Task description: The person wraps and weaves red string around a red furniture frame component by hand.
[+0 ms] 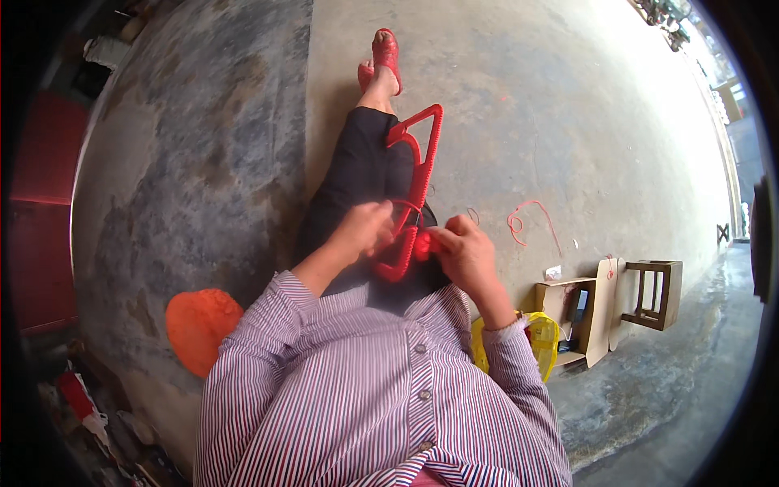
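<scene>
Across my lap, over dark trousers, lies a long red frame (424, 162) shaped like a clothes hanger, its bars ridged as if wound with cord. My left hand (367, 230) is beside its left edge, blurred, with fingers curled where a loop of red cord (406, 202) meets them. On the other side, my right hand (466, 250) is closed, thumb and fingers pinching a small red bundle of cord (423, 245) close against the frame. The near end of the frame rests between my two hands.
Orange round seat (201, 331) at left; yellow plastic basket (542, 341) by my right elbow. An opened cardboard box (601, 312) holding dark items stands at right, beside a small wooden stool (654, 294). A loose red cord (532, 217) lies on the concrete floor.
</scene>
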Tool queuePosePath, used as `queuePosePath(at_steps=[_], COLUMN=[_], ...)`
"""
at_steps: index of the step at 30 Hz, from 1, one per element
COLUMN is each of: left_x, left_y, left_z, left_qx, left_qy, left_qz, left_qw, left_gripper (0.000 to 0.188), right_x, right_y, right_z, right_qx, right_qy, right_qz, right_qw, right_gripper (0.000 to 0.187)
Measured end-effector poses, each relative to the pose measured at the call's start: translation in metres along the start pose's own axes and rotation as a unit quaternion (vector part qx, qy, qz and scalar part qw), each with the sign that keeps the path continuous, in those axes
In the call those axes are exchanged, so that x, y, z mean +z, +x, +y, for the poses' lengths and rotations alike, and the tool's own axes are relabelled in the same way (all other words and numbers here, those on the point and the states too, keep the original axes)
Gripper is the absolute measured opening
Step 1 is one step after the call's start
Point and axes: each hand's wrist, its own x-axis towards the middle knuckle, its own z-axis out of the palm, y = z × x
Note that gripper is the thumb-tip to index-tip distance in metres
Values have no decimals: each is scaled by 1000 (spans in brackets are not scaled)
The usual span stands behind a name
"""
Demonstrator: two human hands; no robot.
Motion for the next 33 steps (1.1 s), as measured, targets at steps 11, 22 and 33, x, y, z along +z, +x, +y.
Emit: queuePosePath(at_steps=[11,22,33], left_x=[-3,21,46], left_y=[5,-20,21], left_z=[1,45,2], left_qx=[333,103,190], left_qy=[128,-278,-112], left_qz=[257,-100,63], left_qw=[898,950,973], left_gripper=[17,14,20], right_x=[17,-58,-215], right_y=[11,13,-89], right_z=[-15,-38,37], right_qx=[120,145,-57], right_qy=[290,684,834], right_qz=[76,200,261], right_qw=[946,687,482], right_gripper=[39,39,18])
